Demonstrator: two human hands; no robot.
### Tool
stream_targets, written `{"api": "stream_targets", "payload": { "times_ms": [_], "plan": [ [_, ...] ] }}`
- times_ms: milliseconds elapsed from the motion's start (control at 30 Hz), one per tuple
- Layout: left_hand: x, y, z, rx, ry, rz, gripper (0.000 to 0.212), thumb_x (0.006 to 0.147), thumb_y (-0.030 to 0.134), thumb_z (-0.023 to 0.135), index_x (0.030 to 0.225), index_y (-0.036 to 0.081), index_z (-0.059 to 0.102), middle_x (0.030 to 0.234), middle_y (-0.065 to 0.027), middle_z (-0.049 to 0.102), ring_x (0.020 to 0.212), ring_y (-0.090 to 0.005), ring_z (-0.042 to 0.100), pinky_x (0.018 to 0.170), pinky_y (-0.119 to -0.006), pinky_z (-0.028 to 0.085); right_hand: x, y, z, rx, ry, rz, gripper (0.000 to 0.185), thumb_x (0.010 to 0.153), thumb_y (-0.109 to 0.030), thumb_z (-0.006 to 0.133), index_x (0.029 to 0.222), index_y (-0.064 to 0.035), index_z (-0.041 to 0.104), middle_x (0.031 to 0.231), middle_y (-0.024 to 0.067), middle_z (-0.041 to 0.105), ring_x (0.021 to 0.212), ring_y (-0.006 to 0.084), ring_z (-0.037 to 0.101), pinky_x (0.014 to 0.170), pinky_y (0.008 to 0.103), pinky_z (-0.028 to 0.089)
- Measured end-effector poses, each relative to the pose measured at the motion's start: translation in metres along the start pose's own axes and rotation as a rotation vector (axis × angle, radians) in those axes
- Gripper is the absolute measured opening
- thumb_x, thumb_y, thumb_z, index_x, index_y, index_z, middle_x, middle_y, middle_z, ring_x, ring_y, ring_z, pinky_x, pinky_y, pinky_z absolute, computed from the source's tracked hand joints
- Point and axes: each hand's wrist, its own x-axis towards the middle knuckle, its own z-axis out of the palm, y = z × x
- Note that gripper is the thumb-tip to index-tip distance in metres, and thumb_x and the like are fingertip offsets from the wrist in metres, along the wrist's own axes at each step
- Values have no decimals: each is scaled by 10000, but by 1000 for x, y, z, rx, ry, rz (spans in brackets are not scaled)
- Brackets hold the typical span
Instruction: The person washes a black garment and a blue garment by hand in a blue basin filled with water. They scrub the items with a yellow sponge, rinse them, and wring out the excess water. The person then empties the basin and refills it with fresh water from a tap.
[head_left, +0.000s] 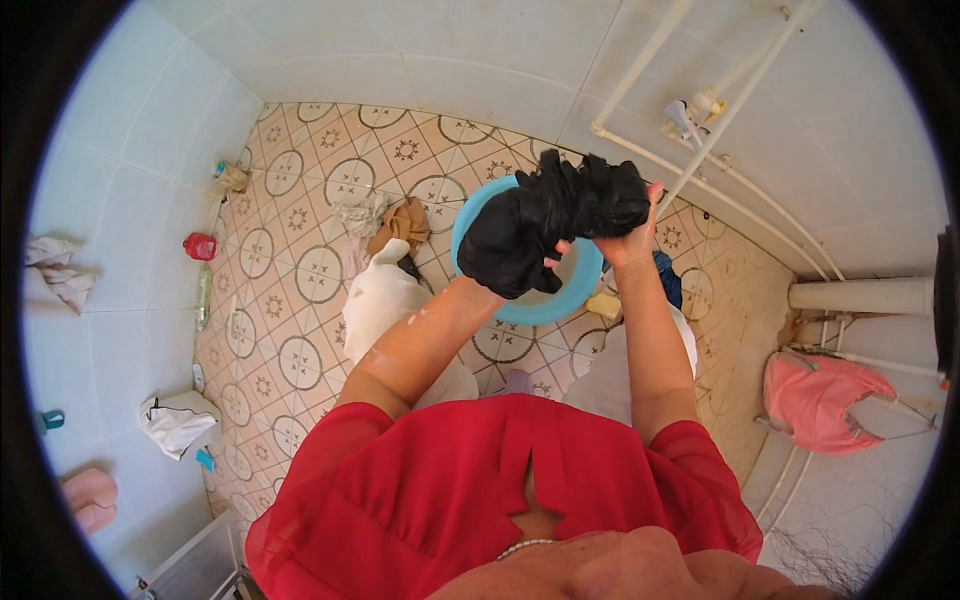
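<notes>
A bunched black cloth garment (555, 214) is held up above a blue plastic basin (547, 307) on the floor. My left hand (551, 262) is mostly hidden beneath the cloth's left part, with a few fingertips showing. On its right end, my right hand (634, 232) grips the cloth from below and the side. Whitish liquid shows in the basin, partly covered by the garment. White suds cling to my left forearm. A yellowish block (603, 305) lies beside the basin's lower right rim, near a dark blue cloth (667, 280).
Left of the basin, a brown cloth (405, 225) and a crumpled pale cloth (362, 214) lie on patterned tiles. A red container (200, 246) and a clear bottle (203, 298) stand along the left wall. White pipes (735, 180) run along the right wall; a pink cloth (817, 405) hangs there.
</notes>
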Motion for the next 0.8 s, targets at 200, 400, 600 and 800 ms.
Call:
{"api": "stream_targets", "payload": {
  "times_ms": [200, 400, 600, 800],
  "plan": [
    [11, -22, -12, 343, 78, -163, 164, 825, 190, 536, 913, 52, 544, 730, -63, 572, 607, -156, 554, 471, -264, 414, 3, -11, -9, -235, 47, 115, 483, 843, -335, 606, 1175, 1, 507, 1070, 116, 589, 986, 234, 574, 872, 354, 467],
    [24, -34, -70, 621, -109, 44, 196, 845, 147, 528, 1015, 51, 533, 796, -64, 589, 688, -144, 584, 567, -237, 466, -10, -17, 31, -614, 201, 99, 407, 801, -275, 645, 1072, 14, 553, 975, 132, 601, 811, 202, 610, 696, 301, 510],
    [21, -30, -66, 178, 21, -102, 454, 858, 131, 528, 1280, 92, 365, 986, -80, 574, 835, -174, 598, 726, -296, 506, 10, -7, -4, -770, 199, 144, 351, 771, -281, 669, 964, 4, 599, 837, 81, 621, 678, 170, 597, 591, 273, 471],
    [31, -38, -76, 585, 95, -38, 568, 829, 116, 532, 1343, 82, 293, 1148, -92, 500, 1017, -184, 521, 849, -293, 454, 32, 0, -43, -1035, 207, 163, 326, 755, -271, 643, 893, 23, 619, 761, 102, 628, 641, 169, 595, 590, 274, 464]
  ]
}}
